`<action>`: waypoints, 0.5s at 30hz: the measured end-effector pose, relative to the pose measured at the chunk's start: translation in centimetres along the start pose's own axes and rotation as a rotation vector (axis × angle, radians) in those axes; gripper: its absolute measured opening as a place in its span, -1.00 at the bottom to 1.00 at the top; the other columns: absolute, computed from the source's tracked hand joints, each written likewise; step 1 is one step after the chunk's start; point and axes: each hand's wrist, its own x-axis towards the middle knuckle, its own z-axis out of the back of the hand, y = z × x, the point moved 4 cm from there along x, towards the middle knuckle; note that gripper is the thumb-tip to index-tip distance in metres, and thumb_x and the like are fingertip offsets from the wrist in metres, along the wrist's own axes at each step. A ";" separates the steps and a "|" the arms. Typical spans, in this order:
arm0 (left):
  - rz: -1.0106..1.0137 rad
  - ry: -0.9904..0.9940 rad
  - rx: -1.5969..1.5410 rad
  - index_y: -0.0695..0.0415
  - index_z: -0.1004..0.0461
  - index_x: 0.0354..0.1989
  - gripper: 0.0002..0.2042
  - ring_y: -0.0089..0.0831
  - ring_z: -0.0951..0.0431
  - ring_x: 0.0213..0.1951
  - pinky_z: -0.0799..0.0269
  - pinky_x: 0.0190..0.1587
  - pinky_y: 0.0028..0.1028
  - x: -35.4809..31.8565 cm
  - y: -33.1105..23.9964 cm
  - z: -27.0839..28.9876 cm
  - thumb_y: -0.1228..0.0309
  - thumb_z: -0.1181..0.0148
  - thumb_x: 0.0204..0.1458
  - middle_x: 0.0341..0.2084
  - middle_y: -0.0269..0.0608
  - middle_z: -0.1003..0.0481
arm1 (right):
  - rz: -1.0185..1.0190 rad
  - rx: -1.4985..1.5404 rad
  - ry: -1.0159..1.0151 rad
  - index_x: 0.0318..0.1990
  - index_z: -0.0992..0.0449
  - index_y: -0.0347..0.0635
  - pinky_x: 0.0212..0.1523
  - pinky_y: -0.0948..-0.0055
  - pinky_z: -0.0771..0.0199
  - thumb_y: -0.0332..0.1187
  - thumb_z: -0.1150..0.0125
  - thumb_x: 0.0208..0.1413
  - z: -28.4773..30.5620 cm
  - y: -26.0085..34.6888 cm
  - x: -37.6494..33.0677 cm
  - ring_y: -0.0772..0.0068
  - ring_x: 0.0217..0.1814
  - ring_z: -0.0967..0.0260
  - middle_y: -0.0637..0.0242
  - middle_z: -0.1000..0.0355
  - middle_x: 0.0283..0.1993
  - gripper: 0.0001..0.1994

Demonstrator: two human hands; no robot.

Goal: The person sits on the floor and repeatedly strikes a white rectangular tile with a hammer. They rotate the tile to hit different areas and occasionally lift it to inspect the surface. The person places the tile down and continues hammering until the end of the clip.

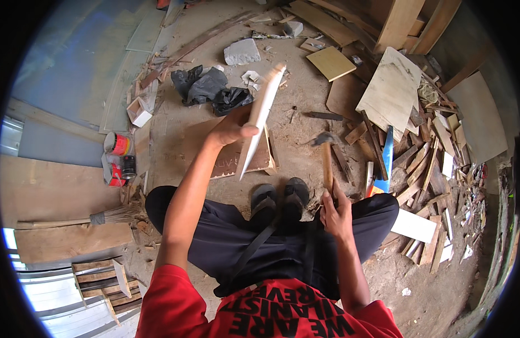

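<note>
My hammer (327, 160) has a smooth wooden handle (328, 172) and a metal head (324, 138). The board (261, 117) in my left hand (231, 129) looks smooth-faced. Far left, the bags (206, 87) are crinkled, glossy plastic; on the right, the wood scraps (420, 172) look rough; my shirt (175, 298) is matt cloth.

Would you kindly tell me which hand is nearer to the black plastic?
Left. The left hand is just this side of the black plastic; the right hand is farther back, to its right.

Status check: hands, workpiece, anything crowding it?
Left hand gripping white panel, tilted. Right hand holding hammer, head apart from panel. Brown wooden piece on floor below; black plastic beyond, sandals close on near side.
</note>
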 end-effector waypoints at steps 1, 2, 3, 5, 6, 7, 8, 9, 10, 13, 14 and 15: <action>-0.024 -0.103 -0.181 0.31 -0.21 0.33 0.09 -0.20 -0.41 0.16 -0.36 0.16 -0.28 -1.4 0.0 0.3 -0.25 -0.37 -0.32 0.15 0.03 -0.37 | -0.049 -0.015 0.091 0.40 -0.23 -0.25 -0.54 0.61 -0.29 -0.32 -0.08 0.37 -0.9 1.9 -1.1 0.71 -0.52 -0.22 0.44 -0.35 -0.42 -0.50; -0.081 -0.186 -0.326 0.33 -0.21 0.32 0.09 -0.13 -0.44 0.14 -0.38 0.16 -0.25 -2.7 -0.5 0.3 -0.25 -0.36 -0.31 0.13 0.10 -0.38 | -0.096 -0.032 0.177 0.41 -0.23 -0.24 -0.57 0.62 -0.28 -0.31 -0.08 0.37 -1.7 3.6 -1.9 0.72 -0.54 -0.22 0.45 -0.34 -0.43 -0.49; -0.052 -0.206 -0.431 0.34 -0.20 0.33 0.10 -0.10 -0.44 0.15 -0.39 0.17 -0.24 -3.9 -0.3 0.0 -0.26 -0.36 -0.31 0.13 0.13 -0.38 | -0.140 -0.048 0.261 0.41 -0.22 -0.23 -0.60 0.63 -0.26 -0.30 -0.07 0.38 -2.5 4.9 -2.4 0.72 -0.56 -0.21 0.46 -0.32 -0.44 -0.49; 0.052 -0.182 -0.577 0.33 -0.17 0.35 0.11 -0.05 -0.43 0.18 -0.41 0.19 -0.21 -5.5 2.1 0.8 -0.24 -0.37 -0.32 0.14 0.17 -0.37 | -0.104 -0.162 0.370 0.42 -0.22 -0.24 -0.58 0.61 -0.28 -0.28 -0.08 0.38 -3.6 7.1 -3.3 0.70 -0.55 -0.24 0.46 -0.33 -0.44 -0.48; 0.077 -0.166 -0.564 0.32 -0.18 0.35 0.11 -0.06 -0.43 0.17 -0.42 0.19 -0.21 -5.8 1.5 0.1 -0.23 -0.38 -0.32 0.14 0.16 -0.37 | -0.093 -0.225 0.414 0.42 -0.21 -0.25 -0.58 0.60 -0.28 -0.27 -0.09 0.38 -3.8 7.8 -3.7 0.69 -0.55 -0.26 0.45 -0.34 -0.45 -0.47; 0.102 -0.151 -0.550 0.31 -0.19 0.35 0.10 -0.07 -0.43 0.17 -0.42 0.18 -0.21 -6.4 0.7 -0.7 -0.23 -0.38 -0.33 0.14 0.15 -0.37 | -0.072 -0.288 0.450 0.41 -0.21 -0.25 -0.57 0.58 -0.30 -0.26 -0.10 0.37 -3.9 8.4 -3.8 0.66 -0.55 -0.29 0.44 -0.36 -0.46 -0.47; 0.096 -0.137 -0.534 0.31 -0.19 0.35 0.10 -0.08 -0.44 0.17 -0.42 0.18 -0.21 -6.7 0.3 -1.5 -0.22 -0.38 -0.33 0.13 0.13 -0.38 | -0.054 -0.340 0.493 0.41 -0.22 -0.25 -0.58 0.56 -0.31 -0.26 -0.09 0.37 -3.9 9.1 -3.9 0.65 -0.57 -0.29 0.43 -0.37 -0.46 -0.47; 0.093 -0.124 -0.516 0.30 -0.20 0.35 0.09 -0.10 -0.44 0.17 -0.42 0.18 -0.22 -7.2 -0.2 -2.1 -0.21 -0.39 -0.33 0.13 0.12 -0.39 | -0.036 -0.392 0.536 0.40 -0.23 -0.25 -0.58 0.55 -0.32 -0.25 -0.09 0.37 -3.9 9.7 -4.0 0.63 -0.58 -0.29 0.43 -0.37 -0.47 -0.48; 0.063 -0.108 -0.491 0.30 -0.20 0.34 0.09 -0.11 -0.44 0.16 -0.41 0.17 -0.23 -7.5 -0.4 -2.6 -0.20 -0.39 -0.34 0.12 0.09 -0.40 | -0.019 -0.443 0.579 0.40 -0.24 -0.24 -0.58 0.53 -0.32 -0.25 -0.08 0.37 -4.0 10.2 -4.1 0.62 -0.60 -0.29 0.42 -0.38 -0.47 -0.49; -0.049 -0.018 -0.364 0.30 -0.23 0.33 0.05 -0.19 -0.44 0.14 -0.38 0.16 -0.27 -7.5 -1.5 -3.3 -0.17 -0.39 -0.33 0.09 0.03 -0.42 | -0.175 -0.511 0.670 0.36 -0.29 -0.14 -0.64 0.53 -0.32 -0.25 -0.04 0.39 -3.9 10.4 -3.9 0.61 -0.65 -0.27 0.43 -0.36 -0.50 -0.56; -0.088 0.015 -0.314 0.31 -0.24 0.32 0.04 -0.21 -0.44 0.13 -0.37 0.16 -0.28 -7.5 -1.8 -3.5 -0.16 -0.39 -0.32 0.08 0.01 -0.43 | -0.193 -0.499 0.668 0.34 -0.31 -0.11 -0.66 0.53 -0.31 -0.25 -0.02 0.39 -3.8 10.4 -3.8 0.62 -0.66 -0.26 0.45 -0.34 -0.52 -0.58; -0.074 0.069 -0.283 0.31 -0.25 0.32 0.03 -0.23 -0.43 0.12 -0.35 0.16 -0.29 -7.5 -2.0 -3.8 -0.15 -0.38 -0.32 0.08 -0.01 -0.43 | -0.211 -0.486 0.667 0.33 -0.32 -0.07 -0.68 0.53 -0.30 -0.25 -0.01 0.40 -3.7 10.3 -3.8 0.63 -0.67 -0.25 0.46 -0.31 -0.55 -0.60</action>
